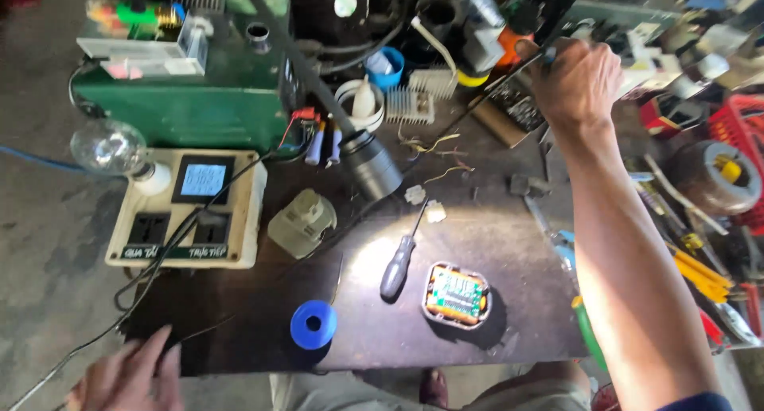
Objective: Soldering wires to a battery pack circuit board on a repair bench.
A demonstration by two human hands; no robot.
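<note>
— What's on the dark workbench (493,244)?

— The right hand (574,81) is stretched to the far clutter, clenched round a thin dark tool (509,73). The left hand (127,375) lies released at the near edge. Between them sit an opened battery pack (456,293), a screwdriver (400,261) and a blue spool (313,323).

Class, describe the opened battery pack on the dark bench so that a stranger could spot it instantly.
Start at the dark workbench. Right of the blue solder spool and the grey-handled screwdriver lies the battery pack. Only it shows orange cells under a green board in a grey shell.
</note>
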